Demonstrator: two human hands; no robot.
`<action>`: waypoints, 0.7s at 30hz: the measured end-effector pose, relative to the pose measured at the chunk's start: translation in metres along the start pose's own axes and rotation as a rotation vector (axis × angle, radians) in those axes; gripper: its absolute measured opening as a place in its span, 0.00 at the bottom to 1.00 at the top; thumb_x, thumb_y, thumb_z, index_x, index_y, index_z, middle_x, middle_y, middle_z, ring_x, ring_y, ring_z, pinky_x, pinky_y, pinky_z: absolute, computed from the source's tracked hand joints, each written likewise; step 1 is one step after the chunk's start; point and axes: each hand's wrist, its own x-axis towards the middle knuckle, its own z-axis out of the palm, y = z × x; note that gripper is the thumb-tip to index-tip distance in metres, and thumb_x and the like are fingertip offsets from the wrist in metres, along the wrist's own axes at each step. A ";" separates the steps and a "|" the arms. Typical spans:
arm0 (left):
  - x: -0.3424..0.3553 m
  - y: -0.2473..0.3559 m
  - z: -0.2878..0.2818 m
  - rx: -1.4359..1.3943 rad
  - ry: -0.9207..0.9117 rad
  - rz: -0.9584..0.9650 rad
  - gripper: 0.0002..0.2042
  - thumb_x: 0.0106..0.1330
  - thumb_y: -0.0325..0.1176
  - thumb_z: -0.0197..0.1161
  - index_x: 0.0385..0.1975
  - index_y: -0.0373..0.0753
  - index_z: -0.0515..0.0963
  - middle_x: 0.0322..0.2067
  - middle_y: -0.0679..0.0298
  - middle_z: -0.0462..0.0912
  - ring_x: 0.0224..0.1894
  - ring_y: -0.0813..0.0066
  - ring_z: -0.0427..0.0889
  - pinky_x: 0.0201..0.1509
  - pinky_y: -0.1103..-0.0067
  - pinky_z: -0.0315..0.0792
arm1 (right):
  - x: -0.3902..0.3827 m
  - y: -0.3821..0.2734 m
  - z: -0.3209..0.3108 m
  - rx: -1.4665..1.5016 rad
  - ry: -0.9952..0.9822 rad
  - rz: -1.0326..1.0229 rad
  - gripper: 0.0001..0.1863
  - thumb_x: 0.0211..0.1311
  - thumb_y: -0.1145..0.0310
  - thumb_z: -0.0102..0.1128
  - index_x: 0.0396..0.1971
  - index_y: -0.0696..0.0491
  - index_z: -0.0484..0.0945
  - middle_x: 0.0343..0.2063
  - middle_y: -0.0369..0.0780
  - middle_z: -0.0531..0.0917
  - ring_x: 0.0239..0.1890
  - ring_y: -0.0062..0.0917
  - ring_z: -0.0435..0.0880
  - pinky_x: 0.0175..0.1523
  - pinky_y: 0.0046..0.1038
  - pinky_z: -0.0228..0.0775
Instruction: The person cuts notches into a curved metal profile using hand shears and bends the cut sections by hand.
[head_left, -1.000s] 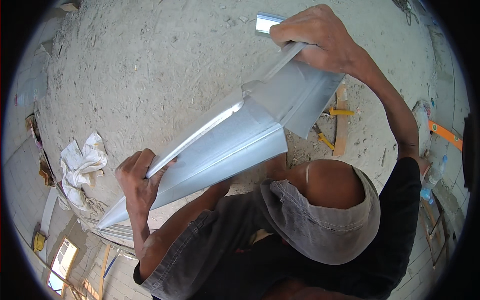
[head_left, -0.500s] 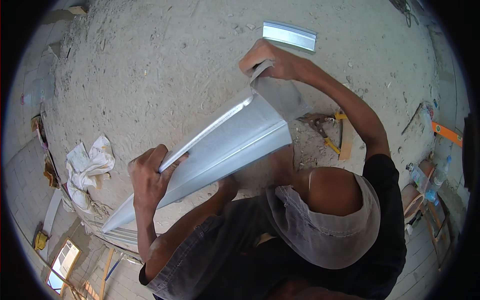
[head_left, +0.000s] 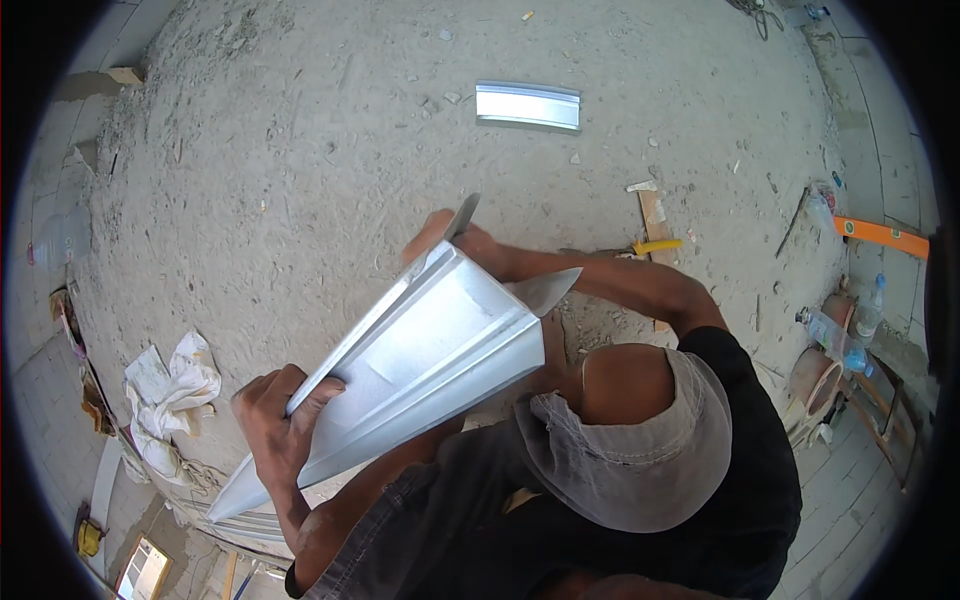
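— Gripping what, exactly?

— My left hand point(head_left: 275, 420) is clenched around the long edge of a metal channel point(head_left: 420, 365), a folded silvery profile that slants from low on my left up toward the middle.

— And the other hand?

— My right hand point(head_left: 450, 245) sits at the channel's upper end, mostly hidden behind it; I cannot tell whether it grasps anything. A thin grey blade-like piece point(head_left: 462, 215) pokes up just beside it.

— Anything around?

— A short offcut of channel point(head_left: 528, 105) lies well apart on the sandy ground point(head_left: 300, 150), and crumpled white cloth point(head_left: 170, 385) lies to my left.
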 end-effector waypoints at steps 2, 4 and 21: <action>0.009 0.001 0.016 -0.047 -0.016 0.015 0.25 0.52 0.52 0.69 0.12 0.35 0.70 0.09 0.62 0.67 0.12 0.67 0.65 0.20 0.71 0.59 | -0.003 0.031 0.006 0.074 -0.032 -0.097 0.12 0.53 0.68 0.57 0.36 0.59 0.75 0.35 0.36 0.75 0.41 0.19 0.70 0.47 0.24 0.63; 0.010 -0.002 0.018 -0.001 -0.083 0.058 0.25 0.52 0.51 0.69 0.12 0.35 0.69 0.09 0.61 0.67 0.12 0.67 0.65 0.20 0.72 0.59 | 0.015 -0.010 0.012 -0.137 -0.165 -0.138 0.09 0.54 0.68 0.59 0.24 0.57 0.70 0.25 0.35 0.72 0.30 0.17 0.68 0.36 0.23 0.61; 0.021 -0.012 0.024 -0.022 -0.115 -0.002 0.24 0.56 0.53 0.66 0.14 0.36 0.73 0.09 0.62 0.71 0.12 0.69 0.67 0.19 0.72 0.61 | -0.013 -0.048 -0.017 -0.342 0.218 0.228 0.10 0.49 0.67 0.56 0.22 0.60 0.77 0.18 0.35 0.77 0.25 0.21 0.74 0.38 0.27 0.67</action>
